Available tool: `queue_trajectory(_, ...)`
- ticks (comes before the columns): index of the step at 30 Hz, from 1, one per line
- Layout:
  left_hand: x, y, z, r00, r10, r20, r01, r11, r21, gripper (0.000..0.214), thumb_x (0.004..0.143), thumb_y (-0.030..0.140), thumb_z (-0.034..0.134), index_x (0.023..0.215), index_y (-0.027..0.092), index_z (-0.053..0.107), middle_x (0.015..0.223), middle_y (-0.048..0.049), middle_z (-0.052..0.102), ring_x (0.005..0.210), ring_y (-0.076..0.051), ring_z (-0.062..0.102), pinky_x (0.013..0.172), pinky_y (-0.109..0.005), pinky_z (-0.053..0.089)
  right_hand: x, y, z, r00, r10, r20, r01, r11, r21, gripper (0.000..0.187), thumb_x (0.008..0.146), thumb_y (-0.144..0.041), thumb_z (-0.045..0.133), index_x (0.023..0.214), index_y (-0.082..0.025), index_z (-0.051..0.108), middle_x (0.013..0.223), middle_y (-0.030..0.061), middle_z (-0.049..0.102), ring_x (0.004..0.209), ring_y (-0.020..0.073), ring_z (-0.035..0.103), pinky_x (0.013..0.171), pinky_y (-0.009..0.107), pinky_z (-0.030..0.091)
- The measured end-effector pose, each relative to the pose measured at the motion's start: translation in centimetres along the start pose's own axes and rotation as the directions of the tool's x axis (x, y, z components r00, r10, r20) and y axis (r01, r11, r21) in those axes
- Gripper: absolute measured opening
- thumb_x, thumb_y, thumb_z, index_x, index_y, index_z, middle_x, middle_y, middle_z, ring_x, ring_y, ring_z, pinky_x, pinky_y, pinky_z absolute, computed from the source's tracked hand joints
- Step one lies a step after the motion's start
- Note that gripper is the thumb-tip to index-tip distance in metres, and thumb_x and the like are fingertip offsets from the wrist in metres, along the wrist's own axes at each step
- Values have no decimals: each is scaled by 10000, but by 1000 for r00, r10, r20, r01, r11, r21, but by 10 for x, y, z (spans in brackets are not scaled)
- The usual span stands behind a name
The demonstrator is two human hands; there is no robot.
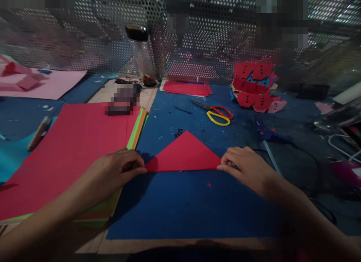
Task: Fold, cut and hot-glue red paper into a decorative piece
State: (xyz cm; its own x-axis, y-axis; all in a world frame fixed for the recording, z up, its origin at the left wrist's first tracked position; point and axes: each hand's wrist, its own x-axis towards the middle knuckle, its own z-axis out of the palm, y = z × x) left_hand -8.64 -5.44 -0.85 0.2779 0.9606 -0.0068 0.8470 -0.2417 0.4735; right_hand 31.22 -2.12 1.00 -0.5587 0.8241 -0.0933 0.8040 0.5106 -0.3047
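A red paper triangle [184, 153] lies on the blue work mat [186, 209], its peak pointing away from me and its long straight edge towards me. My left hand [121, 165] pinches the left corner between thumb and fingers. The right corner is pinched the same way by my right hand [244, 165]. Beyond the peak are small black paper bits [178, 133]. A tiny red scrap [209, 185] sits on the mat just below the triangle's long edge.
Left is a stack of coloured paper [70, 149], red on top. Scissors [218, 115] lie behind the triangle, with red sheets [186, 88] and folded red paper pieces [255, 87] farther back. A blue glue gun [267, 132] with its cable is right; a clear bottle [143, 59] stands behind.
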Motion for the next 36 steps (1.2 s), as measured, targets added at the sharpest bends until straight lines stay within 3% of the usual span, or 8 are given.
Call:
queue_trajectory(15,-2,-1,1,998,-49,24,49,999,8,242,927,492,596,859,281,693,834,-24,696,687,-204,634,585,-311,439,-4,14,-2,1000,-2,26,3,1000,-29,314,1026,-484,555,846,-254,670,857,-5,683,799,192,637,764,362,388)
queue_trajectory(25,2,30,6,979,200,-32,-199,980,26,156,980,360,565,982,256,682,1011,-49,694,979,-252,622,837,-367,477,-1,10,-4,998,28,58,-27,1000,-7,262,1009,-428,616,837,-239,675,853,-13,671,811,184,616,784,363,367)
queue_trajectory(31,22,54,20,960,280,17,-280,960,-29,149,1010,307,559,942,233,670,960,-25,686,903,-216,615,777,-333,451,-1,5,-9,993,51,102,-53,998,19,250,1017,-425,607,870,-236,685,880,-9,676,839,191,610,796,373,359)
queue_trajectory(36,29,55,29,953,302,21,-302,953,-35,167,1013,302,582,892,215,655,900,-22,686,858,-208,592,776,-346,425,-2,3,-11,995,44,84,-45,999,10,241,1019,-396,609,851,-240,682,882,-7,683,851,195,619,794,367,363)
